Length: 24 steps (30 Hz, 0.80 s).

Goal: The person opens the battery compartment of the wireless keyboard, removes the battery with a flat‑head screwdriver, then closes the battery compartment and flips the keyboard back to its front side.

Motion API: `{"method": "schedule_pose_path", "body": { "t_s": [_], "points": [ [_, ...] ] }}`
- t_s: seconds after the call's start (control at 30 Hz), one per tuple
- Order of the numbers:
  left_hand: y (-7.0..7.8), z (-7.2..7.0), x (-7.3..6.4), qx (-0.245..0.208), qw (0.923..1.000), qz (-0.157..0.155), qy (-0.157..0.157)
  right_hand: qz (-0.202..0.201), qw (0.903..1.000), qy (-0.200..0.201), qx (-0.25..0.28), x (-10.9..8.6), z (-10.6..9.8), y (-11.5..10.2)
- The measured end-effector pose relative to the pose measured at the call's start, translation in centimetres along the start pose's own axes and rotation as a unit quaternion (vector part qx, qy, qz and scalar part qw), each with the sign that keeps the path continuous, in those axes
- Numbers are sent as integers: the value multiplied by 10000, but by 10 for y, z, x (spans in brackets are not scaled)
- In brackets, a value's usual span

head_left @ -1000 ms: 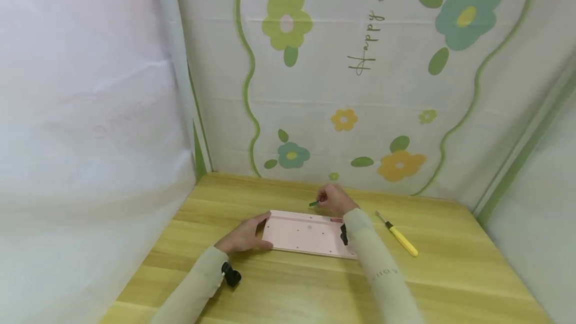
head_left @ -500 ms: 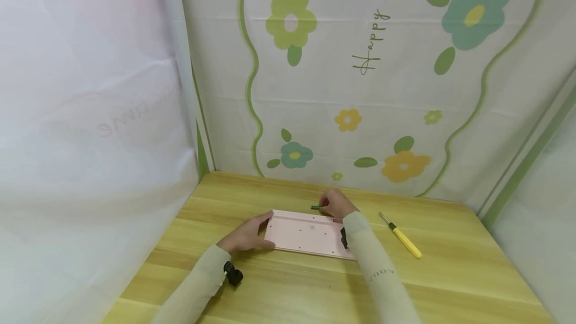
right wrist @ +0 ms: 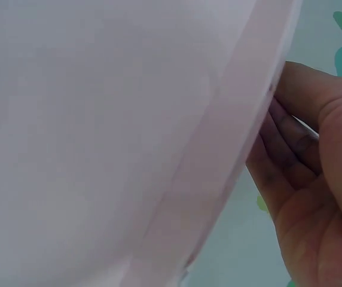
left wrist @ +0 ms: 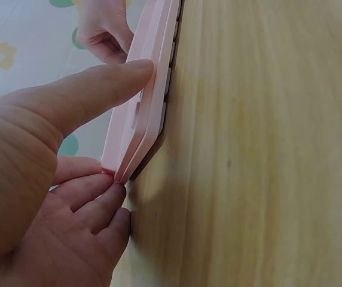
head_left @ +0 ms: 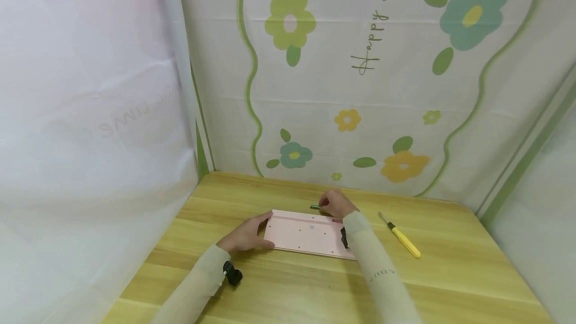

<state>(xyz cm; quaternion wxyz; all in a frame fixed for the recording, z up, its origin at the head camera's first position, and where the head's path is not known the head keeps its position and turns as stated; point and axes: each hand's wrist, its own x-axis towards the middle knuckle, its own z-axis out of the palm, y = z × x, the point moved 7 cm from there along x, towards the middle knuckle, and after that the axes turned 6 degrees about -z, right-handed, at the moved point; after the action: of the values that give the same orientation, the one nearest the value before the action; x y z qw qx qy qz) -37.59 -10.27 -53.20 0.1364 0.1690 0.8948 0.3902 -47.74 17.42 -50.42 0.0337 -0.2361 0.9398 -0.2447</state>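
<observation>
A pink keyboard (head_left: pixel 288 236) lies face down on the wooden table, its screw-dotted back upward; dark-sided keys (left wrist: pixel 166 84) show under its edge in the left wrist view. My left hand (head_left: pixel 245 235) grips its left end, thumb on the near edge and fingertips at the far corner. Just beyond the keyboard's far edge, my right hand (head_left: pixel 336 203) pinches a slim green battery (head_left: pixel 315 207) that points left. A short red strip (head_left: pixel 336 220) shows in the raised ridge beside the right wrist. In the right wrist view, the keyboard hides those fingertips (right wrist: pixel 299 89) in part.
A screwdriver (head_left: pixel 405 241) with a yellow handle lies on the table (head_left: pixel 450 274) right of the right forearm, its tip pointing away. A flower-printed cloth (head_left: pixel 315 89) hangs behind the table, and white cloth walls stand at both sides.
The green battery has turned from slightly tilted to nearly level, and the right hand has lowered slightly with it. The left hand keeps its hold on the keyboard. The head view has shifted a little.
</observation>
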Motion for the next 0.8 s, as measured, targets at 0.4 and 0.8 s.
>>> {"method": "schedule_pose_path", "body": {
  "t_s": [0.4,0.8],
  "points": [
    [4,-1,-3,40,10000,49,14,-717,9969,105,-306,-20,-39,3],
    [1,0,-2,48,10000,43,-13,-259,9993,259,8,-45,-39,45]
  ]
}}
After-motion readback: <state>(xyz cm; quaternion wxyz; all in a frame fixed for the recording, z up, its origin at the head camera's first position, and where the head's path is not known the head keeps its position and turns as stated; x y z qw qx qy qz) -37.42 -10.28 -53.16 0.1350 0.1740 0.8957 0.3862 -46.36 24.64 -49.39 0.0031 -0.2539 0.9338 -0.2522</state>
